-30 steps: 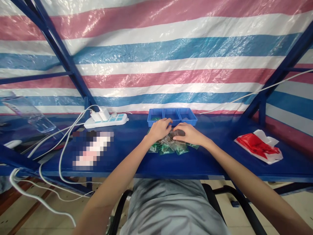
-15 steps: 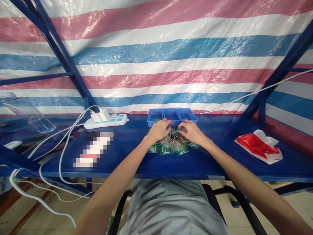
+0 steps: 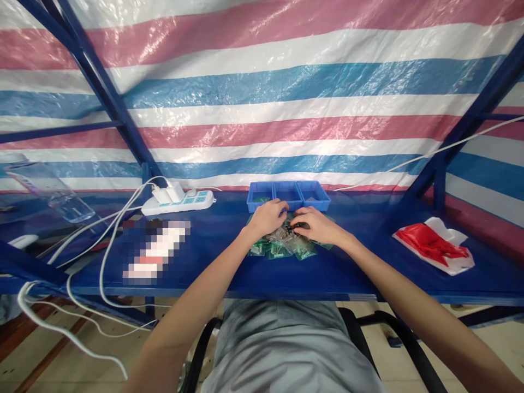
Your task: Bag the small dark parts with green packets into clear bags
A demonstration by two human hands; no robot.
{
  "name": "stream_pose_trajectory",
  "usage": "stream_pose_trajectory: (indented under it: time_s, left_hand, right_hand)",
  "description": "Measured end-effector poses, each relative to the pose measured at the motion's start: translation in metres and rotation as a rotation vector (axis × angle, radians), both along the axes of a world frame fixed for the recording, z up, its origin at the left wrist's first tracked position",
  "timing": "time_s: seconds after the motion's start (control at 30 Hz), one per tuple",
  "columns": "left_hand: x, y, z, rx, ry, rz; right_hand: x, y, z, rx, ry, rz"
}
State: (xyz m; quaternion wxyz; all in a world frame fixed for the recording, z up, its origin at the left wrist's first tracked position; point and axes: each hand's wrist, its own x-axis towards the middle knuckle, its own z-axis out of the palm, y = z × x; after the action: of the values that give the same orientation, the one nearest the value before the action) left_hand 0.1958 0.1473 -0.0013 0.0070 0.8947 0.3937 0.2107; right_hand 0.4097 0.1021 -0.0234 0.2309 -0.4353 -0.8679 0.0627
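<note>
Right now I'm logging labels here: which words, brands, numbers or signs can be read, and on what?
None is readable.
Power strip: any markings too small.
Green pieces: any print too small.
Red-and-white packet: nothing legible.
Bottle: any lettering too blurred.
Pixelated patch: obscured.

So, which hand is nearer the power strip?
Left. The left hand is to the right of the power strip, over the left part of the pile. The right hand is farther along the same way, over the pile's right part.

On the table (image 3: 262, 278), a 3-compartment tray (image 3: 287, 192) lies behind the packets (image 3: 286, 243), power strip (image 3: 184, 206) left, wrapper (image 3: 434, 246) right.
</note>
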Motion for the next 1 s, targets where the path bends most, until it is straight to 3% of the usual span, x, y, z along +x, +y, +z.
stream_pose_trajectory:
  time_s: [0.33,1.0]
  left_hand:
    - [0.001,-0.002,0.002,-0.009,0.011,0.006]
    - [0.000,0.000,0.001,-0.012,0.010,-0.001]
  right_hand:
    - [-0.004,-0.005,0.010,-0.048,-0.011,0.042]
    - [-0.009,-0.009,0.013,-0.020,0.024,0.053]
